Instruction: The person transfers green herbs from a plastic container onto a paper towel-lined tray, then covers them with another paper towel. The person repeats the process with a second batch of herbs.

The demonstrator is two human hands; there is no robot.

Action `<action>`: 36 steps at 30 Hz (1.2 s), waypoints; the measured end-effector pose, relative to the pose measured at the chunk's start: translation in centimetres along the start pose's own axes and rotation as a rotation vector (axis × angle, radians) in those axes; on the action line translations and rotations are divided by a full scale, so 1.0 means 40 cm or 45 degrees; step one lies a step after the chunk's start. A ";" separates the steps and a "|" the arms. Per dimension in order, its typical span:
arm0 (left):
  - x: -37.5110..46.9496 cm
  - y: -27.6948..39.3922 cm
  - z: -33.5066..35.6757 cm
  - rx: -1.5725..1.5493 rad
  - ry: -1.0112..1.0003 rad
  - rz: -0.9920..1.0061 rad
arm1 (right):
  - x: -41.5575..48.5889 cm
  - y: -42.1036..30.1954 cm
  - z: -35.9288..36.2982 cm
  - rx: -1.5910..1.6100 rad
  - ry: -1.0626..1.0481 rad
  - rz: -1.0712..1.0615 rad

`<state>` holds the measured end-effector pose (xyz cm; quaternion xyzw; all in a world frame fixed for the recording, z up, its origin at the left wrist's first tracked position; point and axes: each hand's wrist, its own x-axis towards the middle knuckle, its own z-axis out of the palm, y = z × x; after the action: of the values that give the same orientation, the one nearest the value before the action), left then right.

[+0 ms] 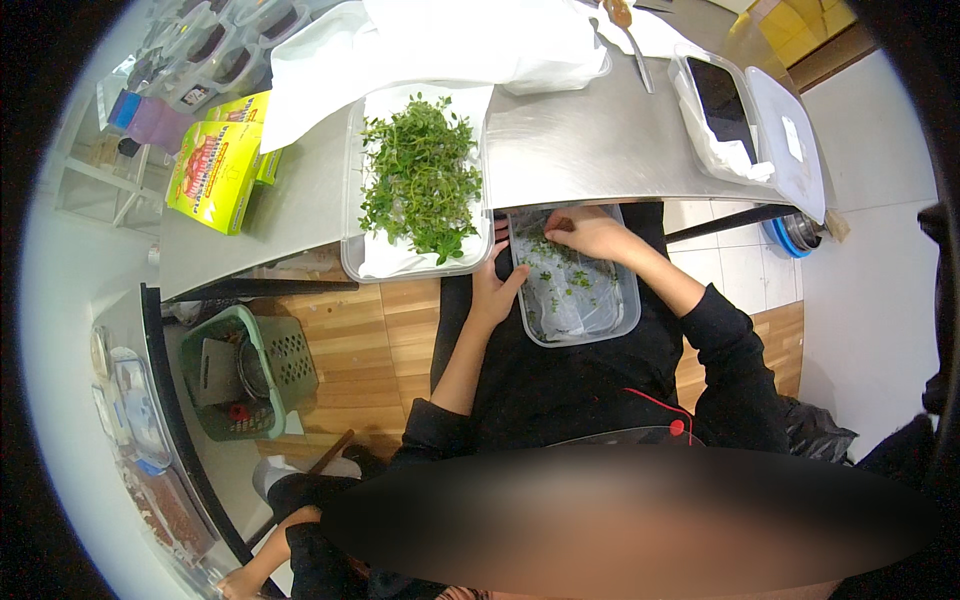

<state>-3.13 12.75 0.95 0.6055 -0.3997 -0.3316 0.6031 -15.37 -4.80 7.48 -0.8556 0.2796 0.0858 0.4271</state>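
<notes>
A clear plastic container (628,319) rests on my lap, lined with a translucent sheet and strewn with small green leaves (580,279). My left hand (496,281) is at its left wall with thumb and fingers apart. Inside the container's far part, my right hand (589,234) has its fingertips together down at some dark green bits; whether it pinches any of them cannot be told. On the steel table, just left of and beyond my left hand, a larger clear tray (351,247) lined with white paper holds a heap of leafy green herb sprigs (421,176).
The steel table (555,150) also bears yellow-green boxes (217,176), white paper (322,75), a spoon (641,67) and a container with a phone (721,105) on it. A green basket (277,375) stands on the floor at left. Another person's hand (241,581) shows at lower left.
</notes>
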 end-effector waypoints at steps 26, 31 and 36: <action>0.008 -0.029 0.015 -0.079 0.054 0.092 | -0.213 -0.433 -0.281 -0.016 0.223 -0.903; 0.007 -0.039 0.009 0.089 0.062 0.135 | 0.018 -0.543 -0.280 -0.245 0.597 -0.998; 0.001 -0.040 0.004 0.033 0.124 0.158 | 0.116 -0.561 -0.284 -0.661 0.576 -1.139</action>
<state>-3.14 12.56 -0.67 0.6027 -0.4110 -0.2585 0.6333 -0.17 -4.79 28.07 -0.9648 -0.0560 -0.2233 0.1269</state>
